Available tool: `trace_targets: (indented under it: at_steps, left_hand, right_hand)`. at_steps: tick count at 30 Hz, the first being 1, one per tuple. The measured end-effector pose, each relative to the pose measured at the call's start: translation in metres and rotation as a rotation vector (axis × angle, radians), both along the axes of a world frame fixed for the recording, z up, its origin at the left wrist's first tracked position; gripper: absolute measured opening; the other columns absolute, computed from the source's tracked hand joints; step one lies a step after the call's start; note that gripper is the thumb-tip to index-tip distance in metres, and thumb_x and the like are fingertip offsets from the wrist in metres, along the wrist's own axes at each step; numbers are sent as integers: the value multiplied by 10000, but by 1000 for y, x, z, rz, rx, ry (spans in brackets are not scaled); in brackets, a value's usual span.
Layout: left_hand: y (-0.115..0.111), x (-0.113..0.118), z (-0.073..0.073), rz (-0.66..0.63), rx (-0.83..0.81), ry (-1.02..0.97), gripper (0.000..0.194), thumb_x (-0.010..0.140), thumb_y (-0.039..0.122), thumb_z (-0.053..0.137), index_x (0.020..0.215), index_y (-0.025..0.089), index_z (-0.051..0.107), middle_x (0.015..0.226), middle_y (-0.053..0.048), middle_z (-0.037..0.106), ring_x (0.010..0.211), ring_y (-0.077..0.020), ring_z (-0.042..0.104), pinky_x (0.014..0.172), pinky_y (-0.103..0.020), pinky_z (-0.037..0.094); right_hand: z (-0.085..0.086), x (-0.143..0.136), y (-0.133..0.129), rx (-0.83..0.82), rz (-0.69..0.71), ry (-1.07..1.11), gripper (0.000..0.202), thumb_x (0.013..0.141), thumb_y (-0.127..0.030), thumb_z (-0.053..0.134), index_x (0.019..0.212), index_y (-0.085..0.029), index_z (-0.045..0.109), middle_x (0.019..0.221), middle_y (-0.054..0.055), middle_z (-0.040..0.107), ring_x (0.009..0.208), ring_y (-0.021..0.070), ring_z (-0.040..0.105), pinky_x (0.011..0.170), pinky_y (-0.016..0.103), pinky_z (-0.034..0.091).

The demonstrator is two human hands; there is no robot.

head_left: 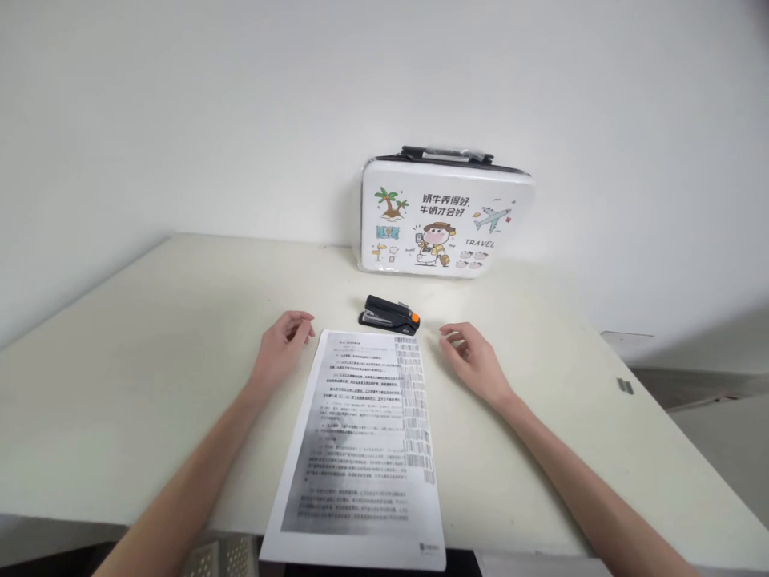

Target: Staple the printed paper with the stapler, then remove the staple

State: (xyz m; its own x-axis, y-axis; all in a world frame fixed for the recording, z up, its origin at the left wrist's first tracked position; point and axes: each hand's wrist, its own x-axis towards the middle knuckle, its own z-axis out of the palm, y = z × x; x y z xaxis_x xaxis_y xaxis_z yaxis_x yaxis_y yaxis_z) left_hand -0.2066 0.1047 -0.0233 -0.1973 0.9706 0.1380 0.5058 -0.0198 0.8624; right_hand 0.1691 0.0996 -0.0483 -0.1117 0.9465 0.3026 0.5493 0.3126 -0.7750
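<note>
A printed sheet of paper (354,449) lies on the table between my hands, its near end reaching over the front edge. Just beyond its top edge sits a black stapler (384,312) with an orange button at its right end. My left hand (284,346) rests on the table by the sheet's upper left corner, fingers loosely bent and holding nothing. To the right of the sheet's upper part is my right hand (474,358), also loosely curled with gaps between the fingers and nothing in it. Neither hand touches the stapler.
A white carrying case (444,216) with cartoon prints and a black handle stands upright at the back, near the wall (210,120). The pale table (150,361) extends to both sides. A small dark fitting (626,387) is at the table's right side.
</note>
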Motion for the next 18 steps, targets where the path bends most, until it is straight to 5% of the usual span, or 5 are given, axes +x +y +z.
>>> trace_targets:
  at_steps: [8,18]
  left_hand:
    - [-1,0,0,-34,18,-22,277,889,434,571,1031,216,665,837,-26,708,761,-192,627,761,-304,478]
    - [-1,-2,-7,-88,43,60,259,913,408,552,1059,228,665,833,-9,741,730,-191,647,714,-303,461]
  right_hand:
    - [11,-26,25,204,99,-247,429,1004,-426,588,1382,-223,576,1337,141,633,1226,304,613,1053,495,510]
    - [19,-75,65,206,136,-470,348,991,-414,620,1226,-168,694,1145,139,757,1049,301,666,976,462,487]
